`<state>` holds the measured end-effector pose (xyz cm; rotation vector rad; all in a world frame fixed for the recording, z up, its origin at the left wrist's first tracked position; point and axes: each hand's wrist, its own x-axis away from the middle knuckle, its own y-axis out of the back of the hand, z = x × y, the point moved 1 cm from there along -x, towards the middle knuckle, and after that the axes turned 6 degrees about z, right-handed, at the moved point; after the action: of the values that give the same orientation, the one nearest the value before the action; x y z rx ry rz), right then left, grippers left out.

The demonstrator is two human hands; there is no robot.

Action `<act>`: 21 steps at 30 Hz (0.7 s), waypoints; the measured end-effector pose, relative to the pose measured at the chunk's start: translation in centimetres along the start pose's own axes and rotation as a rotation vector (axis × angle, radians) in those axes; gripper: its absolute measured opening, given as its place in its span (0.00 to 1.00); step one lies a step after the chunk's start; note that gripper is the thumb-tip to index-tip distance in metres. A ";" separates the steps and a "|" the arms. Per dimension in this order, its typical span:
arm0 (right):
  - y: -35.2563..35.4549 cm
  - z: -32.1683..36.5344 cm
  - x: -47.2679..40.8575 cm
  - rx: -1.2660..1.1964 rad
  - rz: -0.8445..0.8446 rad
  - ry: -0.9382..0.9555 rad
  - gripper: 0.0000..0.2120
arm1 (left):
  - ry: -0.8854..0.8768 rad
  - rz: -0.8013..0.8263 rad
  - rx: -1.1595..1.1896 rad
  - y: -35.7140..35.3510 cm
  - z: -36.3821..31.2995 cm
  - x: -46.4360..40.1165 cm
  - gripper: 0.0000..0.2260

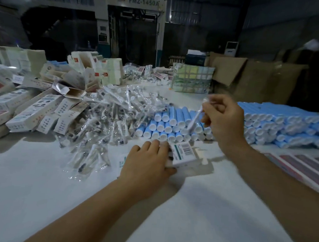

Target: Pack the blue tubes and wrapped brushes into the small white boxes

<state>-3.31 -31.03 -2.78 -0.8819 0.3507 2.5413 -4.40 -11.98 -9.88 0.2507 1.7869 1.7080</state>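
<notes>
At the centre of the frame the left hand (147, 161) grips a small white box (182, 155) on the table (41, 179), while the right hand (223, 120) pinches a wrapped brush (195, 119) above the blue tubes (166, 125).

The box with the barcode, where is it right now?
In the head view, the box sits low on the table near centre, held by the left hand, just in front of the blue tubes.

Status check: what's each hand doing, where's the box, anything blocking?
Left hand holds small white box on table. Right hand pinches wrapped brush above blue tubes. Nothing between brush and box.
</notes>
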 end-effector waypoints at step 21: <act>0.3 -1.5 6.6 -0.049 0.063 -0.345 0.10 | 0.096 -0.079 0.040 0.8 -1.1 0.3 0.33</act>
<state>-7.32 -29.85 -8.12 -0.4392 0.2111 2.7062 -5.47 -12.58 -9.30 0.1149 1.8762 1.6553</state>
